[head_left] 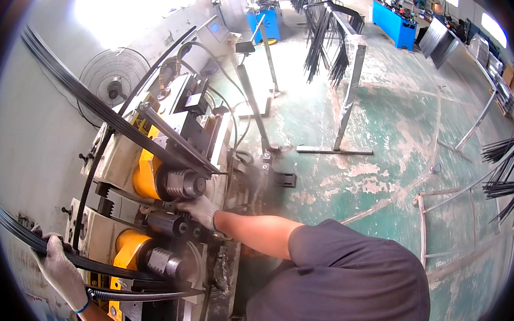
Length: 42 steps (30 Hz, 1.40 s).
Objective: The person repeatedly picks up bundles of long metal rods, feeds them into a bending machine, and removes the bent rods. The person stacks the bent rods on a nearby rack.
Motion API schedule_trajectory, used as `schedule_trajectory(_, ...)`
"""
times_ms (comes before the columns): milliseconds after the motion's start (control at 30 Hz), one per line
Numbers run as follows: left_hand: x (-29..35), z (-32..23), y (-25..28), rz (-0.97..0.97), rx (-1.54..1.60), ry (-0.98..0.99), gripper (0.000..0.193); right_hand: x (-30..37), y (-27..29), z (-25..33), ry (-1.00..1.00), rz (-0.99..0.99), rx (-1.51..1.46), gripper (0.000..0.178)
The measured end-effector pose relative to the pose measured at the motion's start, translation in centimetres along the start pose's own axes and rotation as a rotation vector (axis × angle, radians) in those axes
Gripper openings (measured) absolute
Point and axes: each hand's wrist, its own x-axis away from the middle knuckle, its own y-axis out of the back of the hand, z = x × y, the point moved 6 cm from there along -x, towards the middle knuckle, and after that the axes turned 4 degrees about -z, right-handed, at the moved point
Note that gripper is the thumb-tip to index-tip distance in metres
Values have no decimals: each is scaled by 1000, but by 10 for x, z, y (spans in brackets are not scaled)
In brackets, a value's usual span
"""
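Note:
My left hand (61,271), in a pale work glove, is closed around a bundle of long black rods (25,233). The bundle runs rightward across the lower part of a machine, beside a ribbed metal cylinder (168,263) in a yellow bracket (132,248). My right hand (200,211), gloved too, reaches in between the upper ribbed cylinder (184,184) and a dark metal block (168,224). Its fingertips are blurred against the machine, and what they touch is unclear. A second bundle of black rods (100,105) slants down from the upper left to the upper cylinder.
A wall fan (113,85) and a control box with a small screen (214,30) are beyond the machine. Metal stands (347,103) hold hanging black rods (323,43). Blue workbenches (393,25) stand far back. More rods and a metal frame (422,227) lie to the right.

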Motion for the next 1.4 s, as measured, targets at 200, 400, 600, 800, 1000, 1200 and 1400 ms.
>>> schedule_trajectory(200,1,3,1,7,11,40,31,3,2,1,-2,82,108,33)
schedule_trajectory(400,5,-4,-3,-4,38,54,36,-4,3,-7,178,94,209,30)
schedule_trajectory(600,7,-8,-4,2,40,33,38,10,0,14,-28,23,70,30)
schedule_trajectory(800,9,-11,-4,-15,76,2,36,16,-2,22,-56,33,52,32)
schedule_trajectory(1000,9,4,14,-37,81,117,31,0,1,4,211,49,174,27)
schedule_trajectory(1200,20,13,14,258,240,220,33,-6,15,-44,-9,76,160,23)
schedule_trajectory(1400,31,-9,7,358,141,174,36,-9,22,-36,21,80,283,25)
